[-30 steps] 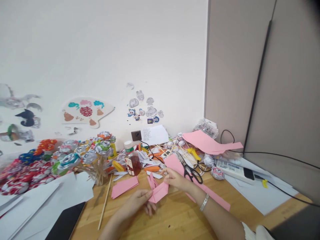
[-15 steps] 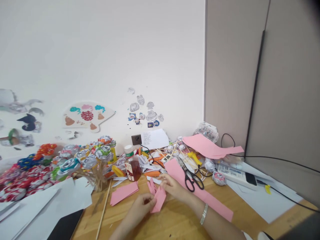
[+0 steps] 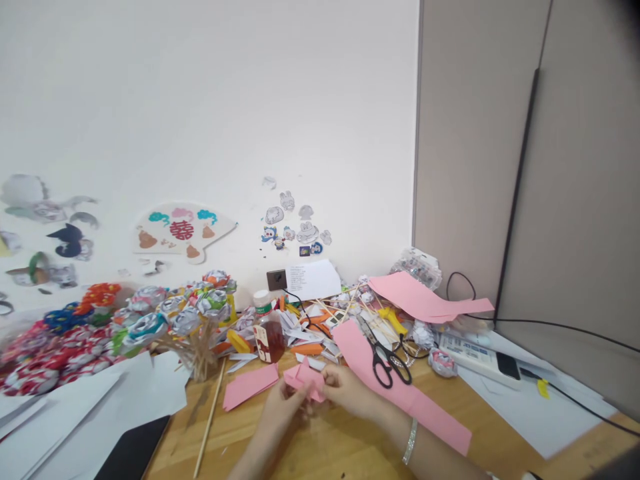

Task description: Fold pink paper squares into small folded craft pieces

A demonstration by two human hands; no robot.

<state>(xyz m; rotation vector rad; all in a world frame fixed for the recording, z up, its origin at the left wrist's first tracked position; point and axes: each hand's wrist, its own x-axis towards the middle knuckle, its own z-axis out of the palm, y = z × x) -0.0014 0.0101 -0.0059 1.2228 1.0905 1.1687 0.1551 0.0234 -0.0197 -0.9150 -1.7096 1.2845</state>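
Between my two hands is a folded piece of pink paper (image 3: 306,379), held just above the wooden table. My left hand (image 3: 284,401) pinches its lower left side, thumb on top. At the right edge, the fingers of my right hand (image 3: 343,387) are closed on the same paper; a bracelet (image 3: 410,441) circles that wrist. Left of the hands lies a small stack of pink paper pieces (image 3: 251,385). A long pink paper strip (image 3: 430,417) runs beside my right forearm, and black-handled scissors (image 3: 389,363) rest on it.
A bottle of dark red liquid (image 3: 269,332) stands behind the hands, before a heap of paper scraps. A wooden stick (image 3: 209,420) and a black flat object (image 3: 134,448) lie left. Paper flowers (image 3: 187,313) crowd the back left. A white device (image 3: 475,359) sits right.
The pink paper has been turned from upright to a flatter, folded shape, and both hands have closed in around it. The whole view has shifted slightly.
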